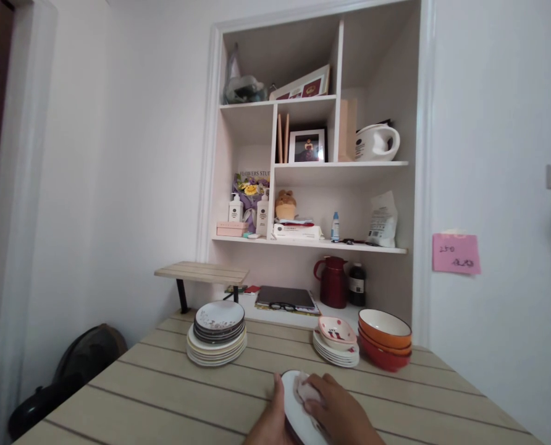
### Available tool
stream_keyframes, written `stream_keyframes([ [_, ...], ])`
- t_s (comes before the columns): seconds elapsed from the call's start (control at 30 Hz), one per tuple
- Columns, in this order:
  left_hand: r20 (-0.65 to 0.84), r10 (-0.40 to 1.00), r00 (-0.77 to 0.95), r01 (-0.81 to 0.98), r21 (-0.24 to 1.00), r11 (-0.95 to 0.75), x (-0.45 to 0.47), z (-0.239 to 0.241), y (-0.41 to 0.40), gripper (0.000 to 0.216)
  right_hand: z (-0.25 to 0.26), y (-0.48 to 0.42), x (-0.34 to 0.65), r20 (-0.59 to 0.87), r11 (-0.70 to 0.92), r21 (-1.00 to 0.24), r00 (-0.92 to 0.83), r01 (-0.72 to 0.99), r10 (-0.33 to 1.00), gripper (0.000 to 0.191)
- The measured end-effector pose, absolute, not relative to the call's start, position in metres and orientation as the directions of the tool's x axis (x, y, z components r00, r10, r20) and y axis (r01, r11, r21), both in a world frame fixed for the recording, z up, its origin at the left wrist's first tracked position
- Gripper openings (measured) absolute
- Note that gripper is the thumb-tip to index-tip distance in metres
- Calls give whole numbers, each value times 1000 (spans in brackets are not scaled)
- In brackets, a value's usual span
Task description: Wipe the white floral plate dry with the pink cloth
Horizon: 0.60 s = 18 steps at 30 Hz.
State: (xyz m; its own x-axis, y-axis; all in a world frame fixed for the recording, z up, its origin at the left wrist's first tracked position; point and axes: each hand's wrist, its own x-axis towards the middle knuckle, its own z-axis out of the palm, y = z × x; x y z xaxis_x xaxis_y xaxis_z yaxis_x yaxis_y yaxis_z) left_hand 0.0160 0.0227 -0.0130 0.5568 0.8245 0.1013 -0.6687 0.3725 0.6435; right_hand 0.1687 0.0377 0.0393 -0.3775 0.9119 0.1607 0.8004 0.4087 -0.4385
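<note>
A white plate (294, 405) with a dark rim is held tilted above the front of the table by my left hand (272, 415), its thumb along the plate's left edge. My right hand (343, 411) presses a crumpled white cloth or tissue (307, 389) against the plate's face, fingers closed on it. Part of a pattern on the plate shows beneath the right hand. Beyond my hands stand a stack of plates (217, 337) on the left, a stack of small white dishes (335, 355) topped by a pink-rimmed bowl (337, 331), and stacked orange and red bowls (385, 339).
A slatted wooden table (164, 395) carries everything, with a small raised shelf (201, 271) at its back left. Behind are a closed laptop (287, 296), glasses, a red jug (333, 283) and a dark bottle (357, 284). A black chair (88, 355) stands left.
</note>
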Motion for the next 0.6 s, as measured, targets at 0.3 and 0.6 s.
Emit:
stream_keyframes([
  [0.3,164,769,618,-622,700,350,13,-9,17,83,54,17,191,75,477,-599,-547,644,834,39],
  [0.6,114,818,564,-670,643,372,18,-20,29,84,41,31,156,206,519,-517,-489,681,847,41],
])
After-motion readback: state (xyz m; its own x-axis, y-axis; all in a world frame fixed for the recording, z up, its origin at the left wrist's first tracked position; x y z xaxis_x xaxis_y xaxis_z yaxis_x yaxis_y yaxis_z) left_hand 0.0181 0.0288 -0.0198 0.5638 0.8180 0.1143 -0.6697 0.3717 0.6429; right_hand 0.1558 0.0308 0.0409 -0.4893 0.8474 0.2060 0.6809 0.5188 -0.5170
